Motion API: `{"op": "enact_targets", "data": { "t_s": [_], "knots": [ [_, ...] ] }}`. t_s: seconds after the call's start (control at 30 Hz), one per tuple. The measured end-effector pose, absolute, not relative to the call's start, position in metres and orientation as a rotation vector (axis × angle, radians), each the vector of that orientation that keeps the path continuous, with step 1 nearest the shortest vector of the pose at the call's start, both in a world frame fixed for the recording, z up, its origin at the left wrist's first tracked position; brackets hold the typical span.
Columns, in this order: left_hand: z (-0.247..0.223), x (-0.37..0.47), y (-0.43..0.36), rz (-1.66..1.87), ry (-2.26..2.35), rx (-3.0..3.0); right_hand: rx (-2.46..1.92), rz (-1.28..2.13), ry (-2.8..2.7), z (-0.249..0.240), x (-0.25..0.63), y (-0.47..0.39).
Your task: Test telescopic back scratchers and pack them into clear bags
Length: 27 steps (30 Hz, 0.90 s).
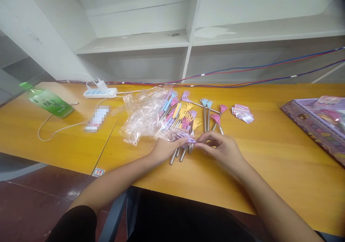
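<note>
The purple scratcher head point(190, 139) is over the table point(283, 163), pinched by the left hand point(165, 147) and, at its right end, the right hand point(222, 146). Probably light, stiff, thin-pronged; best gripped there. Clear wrapping point(140, 116) lies farther left.

Right of right hand point(219, 146): bare table point(272, 163), up to box point(304, 123). Ahead of left hand point(165, 148): way blocked by scratchers point(196, 122), plastic point(141, 116).
</note>
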<state>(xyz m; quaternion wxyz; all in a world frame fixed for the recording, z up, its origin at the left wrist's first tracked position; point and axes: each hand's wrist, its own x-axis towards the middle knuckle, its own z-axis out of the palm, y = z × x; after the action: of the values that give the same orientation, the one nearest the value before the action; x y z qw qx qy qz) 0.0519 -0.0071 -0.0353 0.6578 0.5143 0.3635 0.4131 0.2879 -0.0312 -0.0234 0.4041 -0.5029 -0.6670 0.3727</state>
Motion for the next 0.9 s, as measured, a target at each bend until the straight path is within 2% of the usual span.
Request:
{"op": "enact_targets", "data": {
  "t_s": [0.27,0.47,0.63,0.9],
  "knots": [
    [-0.002,0.04,0.011,1.254,0.71,0.964,-1.328,0.881,-1.706,-0.006,0.309,-0.03],
    [-0.006,0.033,0.02,1.198,0.774,1.089,-1.271,0.644,-1.698,-0.006,0.312,-0.024],
    [-0.013,0.036,0.017,1.199,0.911,1.119,-1.209,0.762,-1.695,-0.012,0.308,-0.025],
    [-0.013,0.043,0.005,1.08,0.851,1.142,-1.05,0.948,-1.697,-0.021,0.294,-0.032]
  ]
}}
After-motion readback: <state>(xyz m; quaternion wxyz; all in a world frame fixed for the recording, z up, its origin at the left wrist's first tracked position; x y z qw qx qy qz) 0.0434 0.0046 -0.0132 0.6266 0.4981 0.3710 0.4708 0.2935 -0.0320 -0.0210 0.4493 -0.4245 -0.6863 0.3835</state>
